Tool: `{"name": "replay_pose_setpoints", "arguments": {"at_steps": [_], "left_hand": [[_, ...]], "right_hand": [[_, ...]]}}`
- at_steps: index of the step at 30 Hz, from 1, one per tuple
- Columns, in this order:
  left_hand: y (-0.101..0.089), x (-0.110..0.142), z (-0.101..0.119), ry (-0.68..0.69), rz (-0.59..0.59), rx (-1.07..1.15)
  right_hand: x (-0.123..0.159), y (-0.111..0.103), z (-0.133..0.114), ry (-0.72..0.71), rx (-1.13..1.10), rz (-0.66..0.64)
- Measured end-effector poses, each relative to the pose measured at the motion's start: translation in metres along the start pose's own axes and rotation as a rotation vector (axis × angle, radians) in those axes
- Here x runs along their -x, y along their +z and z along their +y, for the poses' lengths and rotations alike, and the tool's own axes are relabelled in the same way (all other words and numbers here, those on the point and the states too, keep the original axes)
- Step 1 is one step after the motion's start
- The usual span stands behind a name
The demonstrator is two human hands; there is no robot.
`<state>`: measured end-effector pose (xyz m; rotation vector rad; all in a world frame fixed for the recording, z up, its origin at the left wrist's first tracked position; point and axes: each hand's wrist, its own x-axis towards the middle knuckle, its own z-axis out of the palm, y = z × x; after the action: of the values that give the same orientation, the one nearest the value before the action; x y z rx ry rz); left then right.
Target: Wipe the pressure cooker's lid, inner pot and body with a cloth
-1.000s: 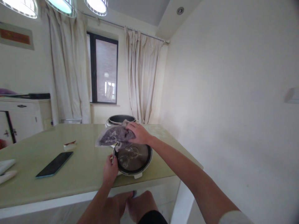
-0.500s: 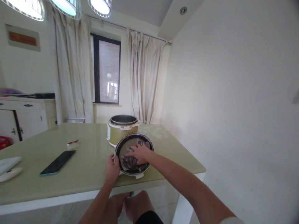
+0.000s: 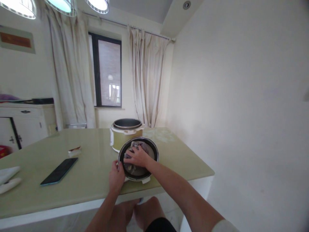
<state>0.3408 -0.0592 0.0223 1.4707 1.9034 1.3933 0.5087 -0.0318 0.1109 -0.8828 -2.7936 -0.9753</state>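
A round lid (image 3: 153,154) with a metal rim is held tilted, its dark inner side facing me, near the table's front edge. My left hand (image 3: 117,175) grips the lid's left rim, thumb on the near side. Across the inside, my right hand (image 3: 138,156) presses a crumpled grey patterned cloth (image 3: 143,146), fingers bent over it. Part of the cloth is hidden under that hand. Just behind the lid stands a green and white electric cooker (image 3: 120,139), its top uncovered and a dark pot (image 3: 127,123) inside.
On the pale green table (image 3: 94,174) to the left lie a dark phone (image 3: 60,171), a small packet (image 3: 74,151) and white objects (image 3: 9,180). A white cabinet (image 3: 29,122) stands far left, a bare wall (image 3: 236,96) on the right.
My right hand has moved the cloth up and left across the lid's inside, baring its lower right part. My left hand keeps its grip. The view has shifted slightly to the right.
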Motion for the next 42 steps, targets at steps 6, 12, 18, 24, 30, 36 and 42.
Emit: {"name": "replay_pose_setpoints", "arguments": {"at_steps": [6,12,18,24,30,36,42], "left_hand": [[0.001,-0.001,-0.001,0.002,0.003,-0.007],[0.002,-0.001,0.000,-0.019,0.009,-0.007],[0.003,-0.001,0.002,-0.018,0.009,0.006],[0.003,-0.001,0.002,-0.019,0.013,0.017],[0.001,-0.002,0.003,-0.017,0.010,0.014],[-0.001,0.000,0.005,-0.015,0.018,0.011],[-0.003,0.002,0.007,-0.023,0.017,0.003]], "right_hand": [[0.003,-0.007,0.026,0.325,-0.072,-0.086],[0.009,-0.025,0.034,0.524,-0.117,-0.194],[0.010,-0.039,0.038,0.544,-0.242,-0.432],[0.010,-0.050,0.017,0.387,-0.362,-0.553],[0.009,-0.041,-0.008,0.276,-0.487,-0.445],[0.027,-0.027,-0.012,0.267,-0.474,-0.260],[0.027,-0.025,-0.015,0.185,-0.359,-0.252]]}}
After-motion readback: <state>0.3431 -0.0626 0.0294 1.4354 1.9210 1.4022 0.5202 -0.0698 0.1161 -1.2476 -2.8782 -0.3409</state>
